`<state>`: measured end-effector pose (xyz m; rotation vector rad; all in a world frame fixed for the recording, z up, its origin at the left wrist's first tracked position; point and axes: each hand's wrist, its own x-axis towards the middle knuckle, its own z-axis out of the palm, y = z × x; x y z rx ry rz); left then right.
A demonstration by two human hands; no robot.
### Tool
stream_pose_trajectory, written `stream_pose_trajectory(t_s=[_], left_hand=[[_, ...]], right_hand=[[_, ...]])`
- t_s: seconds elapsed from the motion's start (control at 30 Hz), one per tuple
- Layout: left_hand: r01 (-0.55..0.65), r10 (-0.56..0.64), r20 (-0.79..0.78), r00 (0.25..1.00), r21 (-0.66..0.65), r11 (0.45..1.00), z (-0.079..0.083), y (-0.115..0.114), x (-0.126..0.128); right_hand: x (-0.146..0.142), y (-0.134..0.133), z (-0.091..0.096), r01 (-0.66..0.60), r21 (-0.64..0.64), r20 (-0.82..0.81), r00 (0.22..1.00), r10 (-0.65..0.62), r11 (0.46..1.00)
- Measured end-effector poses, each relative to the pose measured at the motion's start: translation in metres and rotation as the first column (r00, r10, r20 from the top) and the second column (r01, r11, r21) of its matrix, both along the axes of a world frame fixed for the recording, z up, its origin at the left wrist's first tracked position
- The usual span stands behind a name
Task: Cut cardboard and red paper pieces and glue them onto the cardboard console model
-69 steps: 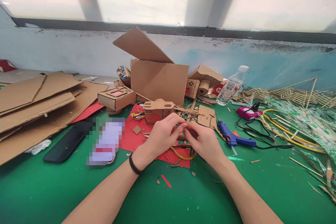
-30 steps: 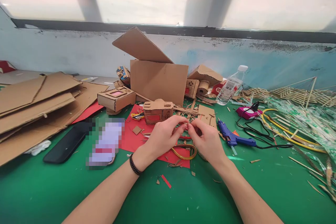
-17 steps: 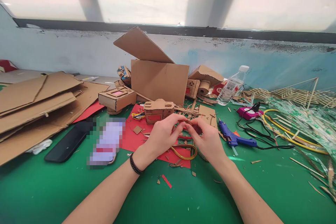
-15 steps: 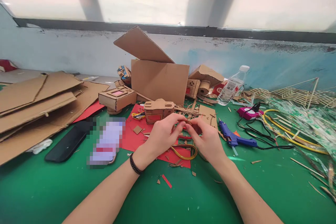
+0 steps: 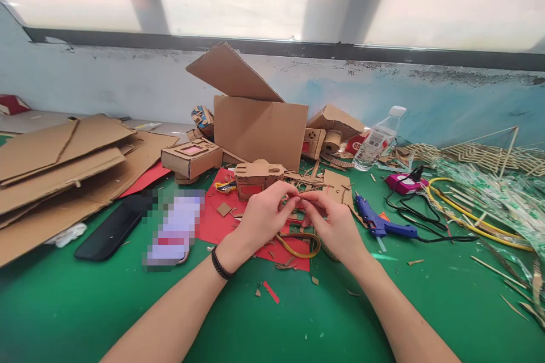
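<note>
A small cardboard piece [image 5: 300, 197] is pinched between the fingertips of both hands, held just above the red paper sheet [image 5: 215, 221] near the middle of the green table [image 5: 85, 306]; it is mostly hidden by the fingers, so its shape cannot be told. The left hand [image 5: 261, 218] has its thumb and forefinger closed on the piece from the left, a black bead bracelet [image 5: 220, 264] round its wrist, and the right hand [image 5: 336, 226] meets it from the right with fingers curled and pressed to the same scrap. Just under the hands lies a yellowish loop [image 5: 300, 244] on the red sheet, with cardboard crumbs scattered about. Directly behind the hands stands a small cardboard model [image 5: 258, 177] with a red window (camera-like in outline), and beyond it an open cardboard box [image 5: 259, 127] with its flap raised. To the right of the right hand a blue glue gun [image 5: 377, 220] lies on the table, its black cord running toward a pink device [image 5: 403, 182]; a clear plastic bottle [image 5: 377, 139] stands further back. To the left are a black phone [image 5: 113, 227], face down, and a stack of flat cardboard sheets [image 5: 55, 170].
</note>
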<state>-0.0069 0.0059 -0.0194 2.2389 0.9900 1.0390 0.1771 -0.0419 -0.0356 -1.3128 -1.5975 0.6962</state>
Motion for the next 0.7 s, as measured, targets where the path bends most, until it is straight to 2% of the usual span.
stream_pose_trajectory(t_s=[0.13, 0.23, 0.3, 0.37, 0.43, 0.47, 0.53, 0.63, 0.7], left_hand=[[0.052, -0.052, -0.027, 0.998, -0.020, 0.998, 0.001, 0.000, 0.000], [0.050, -0.050, -0.012, 0.999, 0.047, 0.998, 0.006, 0.004, -0.007], [-0.051, 0.038, 0.100, 0.994, 0.128, 0.991, 0.014, 0.012, -0.019], [-0.240, 0.200, 0.234, 0.952, 0.156, 0.958, 0.023, 0.022, -0.036], [-0.356, 0.308, 0.264, 0.914, 0.160, 0.921, 0.031, 0.034, -0.055], [-0.357, 0.317, 0.229, 0.920, 0.163, 0.920, 0.033, 0.039, -0.063], [-0.262, 0.241, 0.123, 0.963, 0.192, 0.946, 0.034, 0.048, -0.077], [-0.129, 0.146, -0.072, 0.987, 0.198, 0.972, 0.027, 0.055, -0.088], [-0.104, 0.131, -0.155, 0.979, 0.170, 0.980, 0.019, 0.057, -0.090]], right_hand=[[0.000, 0.002, -0.001, 0.023, -0.010, -0.086, 0.996, -0.023, 1.000], [0.001, 0.004, -0.003, 0.043, -0.027, -0.135, 0.990, -0.046, 0.999], [0.002, 0.006, -0.004, 0.039, -0.039, -0.186, 0.981, -0.046, 0.998], [0.003, 0.008, -0.004, 0.025, -0.047, -0.242, 0.970, -0.036, 0.999], [0.004, 0.009, -0.005, 0.023, -0.051, -0.247, 0.968, -0.035, 0.998], [0.004, 0.009, -0.005, 0.031, -0.052, -0.232, 0.972, -0.043, 0.998], [0.003, 0.010, -0.005, 0.059, -0.052, -0.204, 0.977, -0.069, 0.997], [0.001, 0.011, -0.007, 0.074, -0.072, -0.231, 0.969, -0.089, 0.995], [0.000, 0.012, -0.008, 0.064, -0.090, -0.267, 0.960, -0.086, 0.994]])
